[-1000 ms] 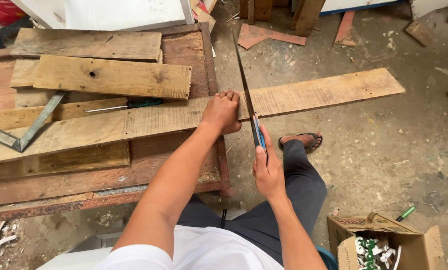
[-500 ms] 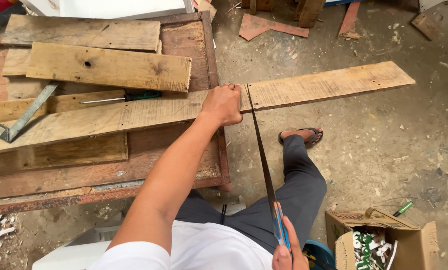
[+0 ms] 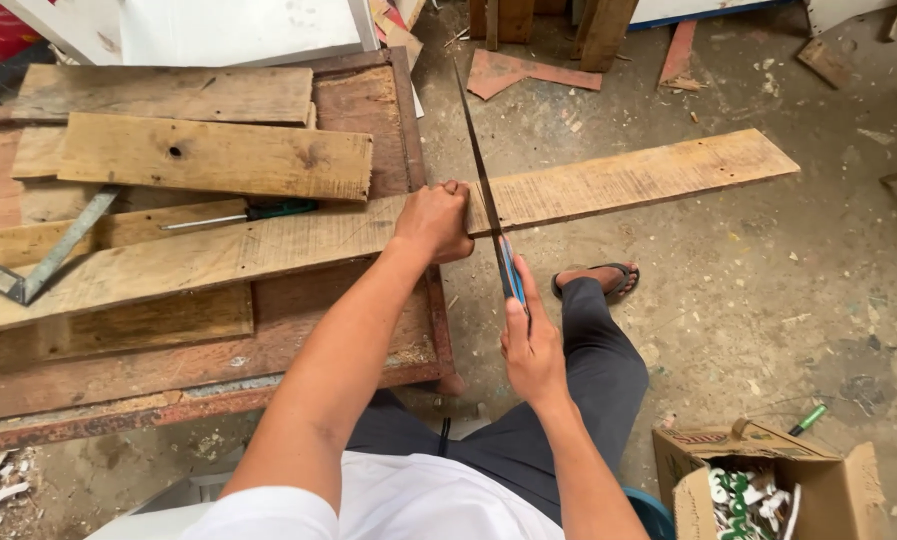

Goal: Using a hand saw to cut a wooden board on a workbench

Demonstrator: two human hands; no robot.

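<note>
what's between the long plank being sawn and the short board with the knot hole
In the head view, a screwdriver with a dark green handle lies between the long plank and the knot-hole board, resting on another board.

Steel square (image 3: pixel 38 262), screwdriver (image 3: pixel 243 215), cardboard box (image 3: pixel 778 480)
</note>
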